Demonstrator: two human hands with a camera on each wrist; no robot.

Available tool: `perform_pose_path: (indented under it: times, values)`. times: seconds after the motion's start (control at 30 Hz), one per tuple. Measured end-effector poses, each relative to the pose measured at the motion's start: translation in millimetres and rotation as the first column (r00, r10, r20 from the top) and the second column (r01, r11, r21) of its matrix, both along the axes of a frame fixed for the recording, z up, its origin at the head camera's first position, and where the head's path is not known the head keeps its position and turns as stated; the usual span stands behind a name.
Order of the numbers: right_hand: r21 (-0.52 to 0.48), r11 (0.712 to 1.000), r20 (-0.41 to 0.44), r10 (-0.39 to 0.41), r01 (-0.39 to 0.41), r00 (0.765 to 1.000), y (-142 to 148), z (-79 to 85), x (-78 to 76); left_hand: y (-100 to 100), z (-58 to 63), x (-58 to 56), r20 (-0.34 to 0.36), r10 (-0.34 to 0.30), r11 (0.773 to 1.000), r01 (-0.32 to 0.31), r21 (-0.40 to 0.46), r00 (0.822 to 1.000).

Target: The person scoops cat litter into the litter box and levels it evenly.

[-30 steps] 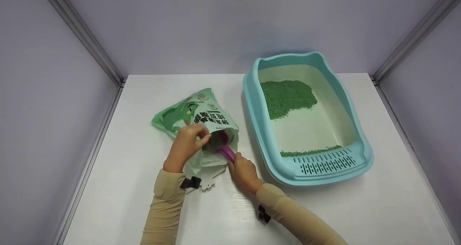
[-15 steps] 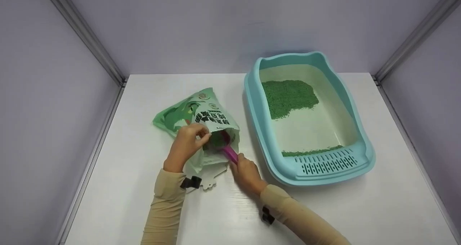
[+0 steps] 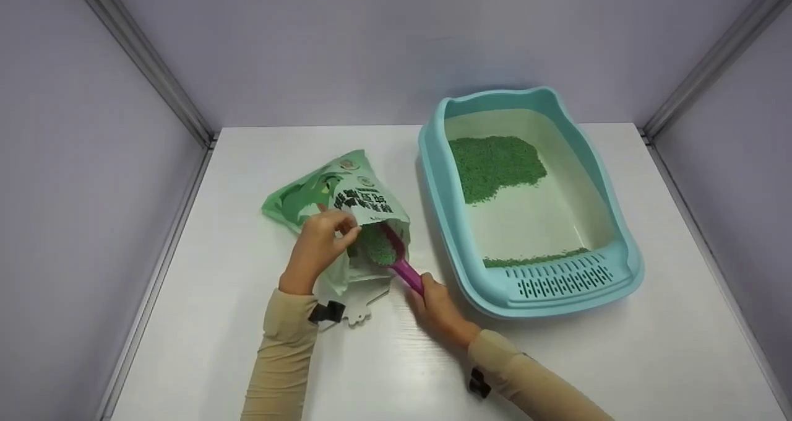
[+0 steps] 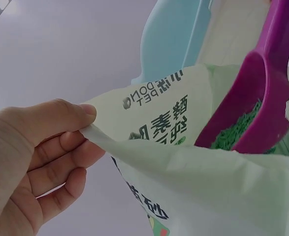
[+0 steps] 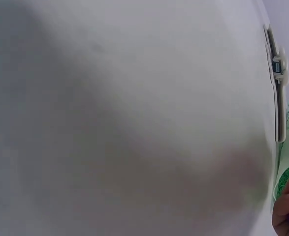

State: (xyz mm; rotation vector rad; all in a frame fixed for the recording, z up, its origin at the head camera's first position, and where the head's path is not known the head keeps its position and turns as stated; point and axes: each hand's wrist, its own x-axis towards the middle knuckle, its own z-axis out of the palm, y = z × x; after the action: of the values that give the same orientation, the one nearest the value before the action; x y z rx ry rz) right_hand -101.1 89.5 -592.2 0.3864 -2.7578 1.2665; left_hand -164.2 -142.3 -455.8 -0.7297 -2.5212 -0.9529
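Observation:
My left hand (image 3: 320,243) pinches the rim of a green-and-white cat litter bag (image 3: 365,201) between thumb and fingers, lifting its mouth open. The bag lies on its side, its opening toward me. My right hand (image 3: 444,314) grips the handle of a purple scoop (image 3: 408,276). The scoop's bowl is in the bag's mouth and holds green litter pellets (image 3: 380,247). From the left wrist view, the purple scoop (image 4: 247,98) slants down into the bag with pellets in its bowl. Only the curled fingers (image 5: 288,209) of my right hand show in the right wrist view.
To the right stands a light-blue litter box (image 3: 439,204) with a slotted front ledge. Green pellets (image 3: 498,168) cover its back left, and a thin strip lies along the front. A white sealing clip (image 5: 278,83) lies on the table, partly under the bag. Walls enclose the table.
My right hand has drawn the scoop back toward me and to the right, so more of its pellet-filled bowl shows at the bag's mouth. My left hand stays at the rim.

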Motion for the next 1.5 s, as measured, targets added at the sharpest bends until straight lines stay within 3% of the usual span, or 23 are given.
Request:
perform_pose_path:
  times: [0.4,0.53,0.6,0.83,1.5]
  values:
    - [-0.017,0.995,-0.058,0.094,-0.096,0.994,28.5,2.8,18.7,0.7,-1.7,-1.4,0.0,-0.003,1.0,0.003,0.011,1.0]
    - [-0.011,0.993,-0.029,0.117,-0.117,0.993,31.4,5.5,24.2,0.9,-1.6,-1.3,0.001,0.0,1.0,0.0,0.012,1.0]
    - [-0.005,0.993,-0.019,0.118,-0.118,0.993,32.1,7.3,26.1,1.0,-1.1,-1.1,0.003,0.002,1.0,-0.002,0.01,1.0]
    - [0.075,0.992,-0.099,0.11,-0.102,0.989,33.2,10.4,30.0,1.1,-0.6,-0.5,0.008,0.001,1.0,-0.001,0.007,1.0]
    - [0.16,0.984,-0.072,0.095,-0.082,0.993,35.7,28.2,39.4,0.9,-1.9,-1.8,0.015,-0.014,0.999,0.014,0.045,1.0]
